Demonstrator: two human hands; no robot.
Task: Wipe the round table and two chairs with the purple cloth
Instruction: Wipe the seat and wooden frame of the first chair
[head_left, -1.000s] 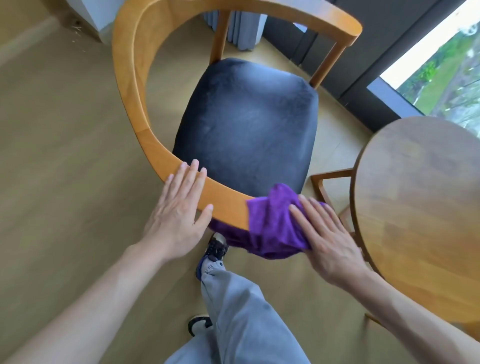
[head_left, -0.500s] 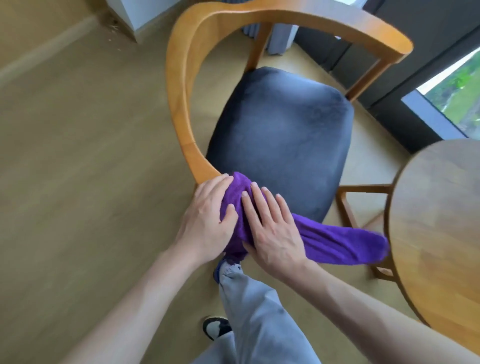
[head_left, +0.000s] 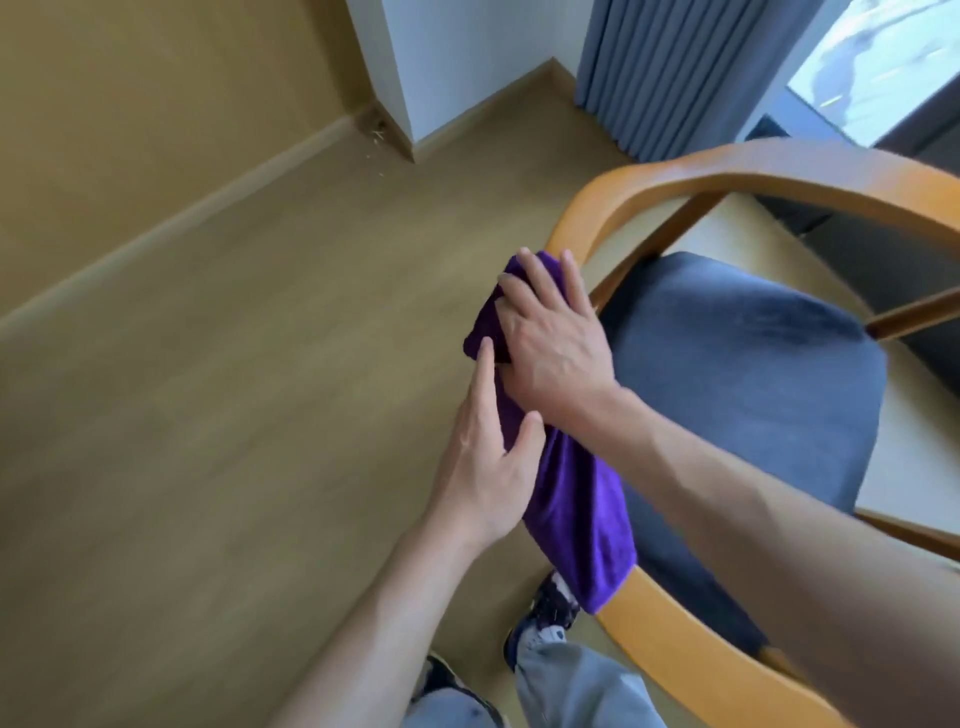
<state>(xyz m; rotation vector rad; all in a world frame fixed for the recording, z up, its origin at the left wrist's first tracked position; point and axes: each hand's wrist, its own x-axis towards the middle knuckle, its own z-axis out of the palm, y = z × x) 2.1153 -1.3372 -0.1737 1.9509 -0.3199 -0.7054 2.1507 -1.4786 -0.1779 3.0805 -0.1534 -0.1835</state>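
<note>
Right hand (head_left: 553, 332) lies flat, fingers spread wide, pressing the purple cloth (head_left: 571, 493) down onto the curved wooden rail (head_left: 727, 179) of the chair. Left hand (head_left: 488, 457) sits just behind it, open, index finger extended along the cloth, thumb pinning the fabric from the side. Neither hand closes into a grip; both press palm-down.

Head view, the only one we have: cloth is draped over the rail on the side nearest the camera, running from the right fingertips back toward our body, its tail hanging past the rail near our shoe (head_left: 550, 608). Dark seat cushion (head_left: 753, 389) sits inside the rail's curve, untouched by the cloth. Round table is out of frame. Rail to the right is blurred, so we can't judge its surface condition.

Step in hand, as we read it: wiping the chair's armrest/back rail. Cushion and the far arc of the rail look not yet covered; table status unknown.

Next move likely needs the cloth slid on around the bend toward the curtain (head_left: 675, 67) side, pressure kept on the top face, the loose tail gathered so it doesn't drag off the rail.
</note>
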